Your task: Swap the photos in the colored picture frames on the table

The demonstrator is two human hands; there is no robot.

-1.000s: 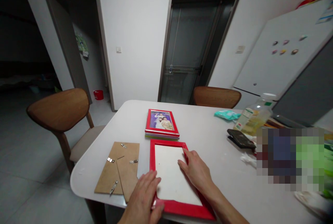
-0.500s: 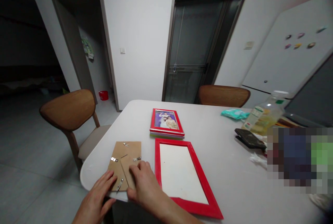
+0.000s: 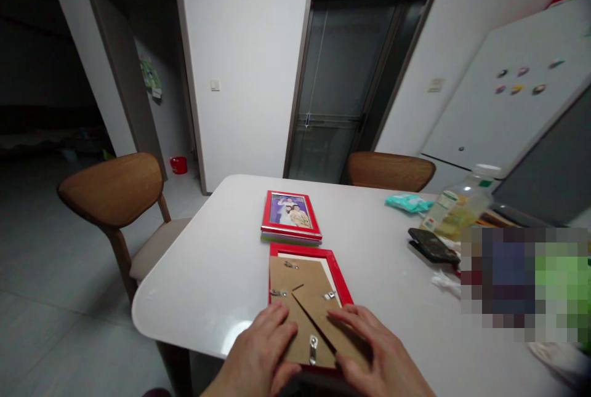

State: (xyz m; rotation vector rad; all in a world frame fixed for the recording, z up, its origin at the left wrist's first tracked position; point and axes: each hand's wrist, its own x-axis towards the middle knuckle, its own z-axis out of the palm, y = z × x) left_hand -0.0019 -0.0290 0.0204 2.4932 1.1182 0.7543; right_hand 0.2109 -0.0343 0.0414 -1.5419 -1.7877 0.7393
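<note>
A brown picture frame backing board [image 3: 307, 281] lies over a larger red picture frame [image 3: 339, 274], slightly offset to its left. Metal clips sit near the board's edges, and a slanted slit marks its stand flap. My left hand [image 3: 261, 348] grips the board's lower left side, fingers on top and thumb at the near edge. My right hand [image 3: 381, 348] holds its lower right side in a similar way. Most of the red frame's lower part is hidden by board and hands. Beyond it, a smaller red framed photo [image 3: 292, 212] tops a short stack.
To the right on the white table [image 3: 198, 280] are a bottle with yellowish liquid [image 3: 457, 203], a black phone-like object [image 3: 433, 246] and a teal packet [image 3: 409, 202]. Wooden chairs stand at the left [image 3: 113, 191] and far side [image 3: 390, 170].
Both hands have moved right with the backing board, from the bare table at the left to over the red frame. The camera view has shifted slightly.
</note>
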